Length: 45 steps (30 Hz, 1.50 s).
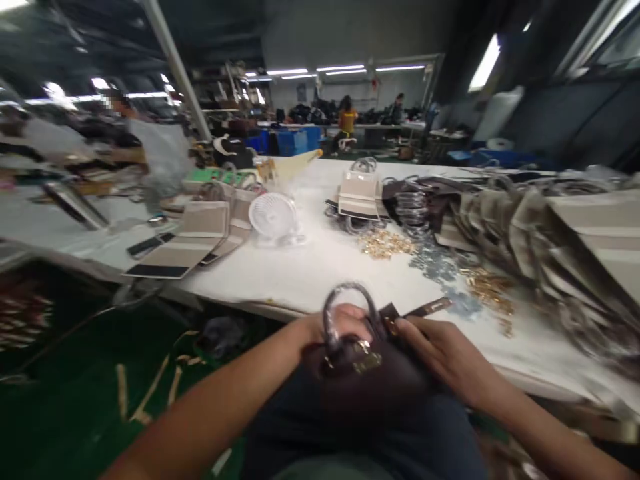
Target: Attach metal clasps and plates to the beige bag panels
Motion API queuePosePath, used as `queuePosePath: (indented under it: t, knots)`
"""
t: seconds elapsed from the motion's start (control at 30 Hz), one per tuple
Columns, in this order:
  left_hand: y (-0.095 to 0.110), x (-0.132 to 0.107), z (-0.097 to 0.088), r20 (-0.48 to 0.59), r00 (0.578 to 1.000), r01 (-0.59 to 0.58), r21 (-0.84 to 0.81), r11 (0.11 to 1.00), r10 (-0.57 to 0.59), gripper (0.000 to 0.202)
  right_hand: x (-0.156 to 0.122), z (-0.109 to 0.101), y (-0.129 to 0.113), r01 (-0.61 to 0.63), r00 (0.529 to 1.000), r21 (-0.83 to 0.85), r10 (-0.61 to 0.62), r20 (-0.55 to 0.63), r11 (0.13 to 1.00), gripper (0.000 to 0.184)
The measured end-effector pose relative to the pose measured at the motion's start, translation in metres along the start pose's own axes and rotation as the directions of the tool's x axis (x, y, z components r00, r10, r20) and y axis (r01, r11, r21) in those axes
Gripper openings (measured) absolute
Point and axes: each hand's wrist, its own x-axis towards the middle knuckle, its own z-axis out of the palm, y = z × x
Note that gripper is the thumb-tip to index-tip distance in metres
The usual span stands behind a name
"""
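A dark brown handbag (373,393) with gold hardware rests against my lap, at the table's front edge. Its curved top handle (327,313) stands up and looks wrapped in clear plastic. Behind that handle, my left hand (345,323) grips the bag's top edge; some of its fingers are hidden. On the bag's right side, my right hand (440,353) is closed, thumb by a small gold fitting. A dark strap (430,307) with a metal piece at its end juts out past the right thumb. A gold clasp plate (367,360) shows on the bag's front.
Loose gold fittings (385,244) and grey metal pieces (435,260) lie on the white table (235,280). Stacked bag parts (525,220) fill the right side. A white fan (273,217) stands beside flat beige bag panels (185,240). People work farther back.
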Motion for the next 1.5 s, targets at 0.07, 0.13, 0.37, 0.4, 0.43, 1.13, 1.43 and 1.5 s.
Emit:
queuePosePath:
  t: [0.07,0.13,0.37,0.4,0.43,1.13,1.43,1.5]
  knots:
    - [0.025,0.018,-0.018,0.066,0.986,0.144,0.139,0.980,-0.155,0.009,0.004,-0.005,0.006,-0.081,0.994,0.091,0.073,0.081,0.993,0.059]
    - [0.045,0.023,-0.025,0.088,0.965,0.217,0.247,0.944,-0.245,0.012,0.006,-0.004,0.009,-0.167,0.983,0.187,0.150,0.101,0.968,0.062]
    - [0.054,0.028,-0.016,0.074,0.947,0.277,0.309,0.910,-0.313,0.019,-0.005,0.007,0.023,-0.217,0.976,0.328,0.191,0.108,0.920,0.059]
    - [0.051,0.031,-0.018,0.096,0.946,0.268,0.314,0.911,-0.311,0.018,-0.006,0.007,0.025,-0.216,0.976,0.327,0.192,0.103,0.920,0.058]
    - [0.049,0.035,-0.021,0.119,0.943,0.262,0.318,0.911,-0.312,0.016,-0.006,0.008,0.026,-0.217,0.976,0.330,0.194,0.100,0.919,0.057]
    - [-0.030,0.013,-0.059,-0.227,0.973,-0.004,-0.167,0.986,-0.035,0.076,0.002,0.028,0.076,-0.285,0.836,0.398,0.430,-0.342,0.872,0.051]
    - [-0.058,0.017,-0.024,-0.513,0.755,-0.297,0.287,0.911,0.408,0.052,0.008,0.029,0.091,-0.335,0.797,0.379,0.474,-0.375,0.863,0.052]
    - [-0.061,0.023,-0.021,-0.520,0.737,-0.354,0.248,0.902,0.433,0.049,0.006,0.028,0.090,-0.316,0.797,0.378,0.460,-0.392,0.870,0.052]
